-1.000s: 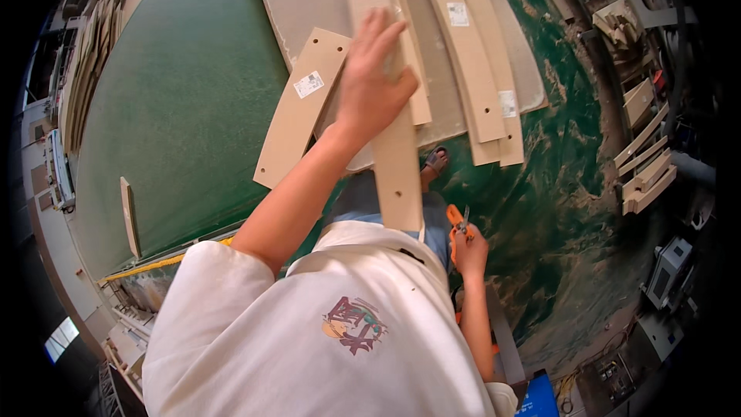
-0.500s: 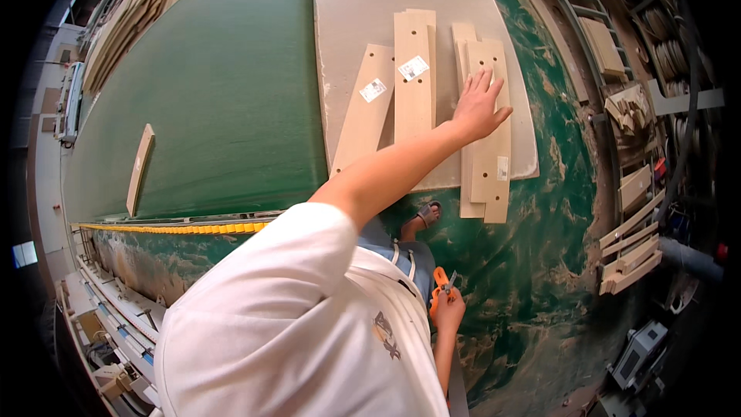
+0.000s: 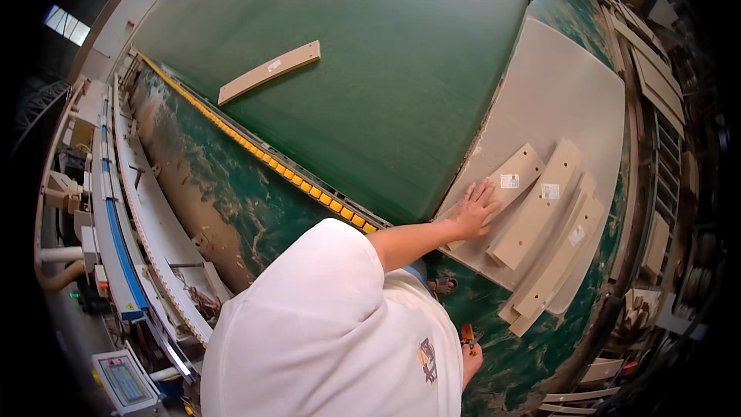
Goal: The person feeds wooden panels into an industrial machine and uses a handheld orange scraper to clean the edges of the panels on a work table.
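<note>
My left hand [image 3: 477, 212] lies with fingers spread on the leftmost pale wooden board [image 3: 521, 168], which has holes and a white label. To its right is the middle labelled board [image 3: 536, 216], seemingly with another beneath it. Farther right, a small stack of boards [image 3: 567, 241] overhangs the near edge of the beige panel [image 3: 559, 81] they all rest on. Low beside my body, my right hand [image 3: 472, 358] is closed around a small orange tool [image 3: 468, 333]; its metal part is too small to name.
A wide green conveyor belt [image 3: 347, 123] adjoins the panel, carrying a lone labelled board [image 3: 270, 72]. Yellow blocks [image 3: 285, 174] line its near edge. A control screen [image 3: 125, 382] stands at lower left. Dust covers the green floor [image 3: 494, 316]; timber and a ladder-like frame line the right side.
My left hand has moved from the rightmost stack to the leftmost board. My view has turned left, showing more of the belt. The right hand still grips the orange tool.
</note>
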### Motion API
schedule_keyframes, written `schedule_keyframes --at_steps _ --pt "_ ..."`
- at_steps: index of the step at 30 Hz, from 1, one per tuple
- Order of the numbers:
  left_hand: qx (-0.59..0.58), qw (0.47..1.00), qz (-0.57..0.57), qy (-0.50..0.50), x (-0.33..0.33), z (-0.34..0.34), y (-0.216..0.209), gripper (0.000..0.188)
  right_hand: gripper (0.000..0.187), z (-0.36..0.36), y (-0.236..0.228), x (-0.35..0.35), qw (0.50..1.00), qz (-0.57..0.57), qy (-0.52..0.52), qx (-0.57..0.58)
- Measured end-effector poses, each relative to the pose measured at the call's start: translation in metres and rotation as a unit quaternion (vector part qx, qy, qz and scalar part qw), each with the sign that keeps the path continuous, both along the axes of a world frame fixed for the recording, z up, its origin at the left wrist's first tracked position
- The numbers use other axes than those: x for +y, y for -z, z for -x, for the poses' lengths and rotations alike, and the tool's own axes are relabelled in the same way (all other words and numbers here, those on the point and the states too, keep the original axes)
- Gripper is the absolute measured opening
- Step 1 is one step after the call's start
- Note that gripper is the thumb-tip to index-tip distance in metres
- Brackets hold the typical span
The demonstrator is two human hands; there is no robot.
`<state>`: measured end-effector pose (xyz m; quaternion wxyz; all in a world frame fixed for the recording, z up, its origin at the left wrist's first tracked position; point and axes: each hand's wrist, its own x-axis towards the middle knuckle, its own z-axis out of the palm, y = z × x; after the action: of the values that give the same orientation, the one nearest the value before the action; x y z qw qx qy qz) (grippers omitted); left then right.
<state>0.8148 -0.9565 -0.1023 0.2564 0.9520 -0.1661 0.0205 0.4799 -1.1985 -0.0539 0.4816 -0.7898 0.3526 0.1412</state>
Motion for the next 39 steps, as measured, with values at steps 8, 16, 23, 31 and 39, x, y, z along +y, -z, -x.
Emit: schedule_keyframes --at_steps 8,16,23,31,39 --pt "0.064 0.983 0.01 -0.172 -0.004 -0.025 -0.021 0.089 0.031 -0.023 -0.004 -0.01 0.999 0.011 -0.046 0.013" --pt "-0.051 0.992 -0.01 -0.116 0.2 -0.066 -0.096 0.096 0.028 0.006 0.041 -0.007 0.999 0.023 -0.045 0.001" --pt "-0.053 0.987 -0.096 -0.114 0.407 -0.071 -0.124 0.096 0.023 -0.029 0.008 0.029 0.995 0.011 -0.059 0.075" --pt "0.092 0.977 -0.184 -0.066 0.47 -0.094 -0.106 0.104 0.022 -0.038 0.014 0.028 0.993 0.048 -0.06 0.089" --pt "0.131 0.976 -0.173 -0.023 0.384 -0.113 -0.101 0.118 0.02 -0.053 0.009 0.038 0.993 -0.036 0.064 0.094"
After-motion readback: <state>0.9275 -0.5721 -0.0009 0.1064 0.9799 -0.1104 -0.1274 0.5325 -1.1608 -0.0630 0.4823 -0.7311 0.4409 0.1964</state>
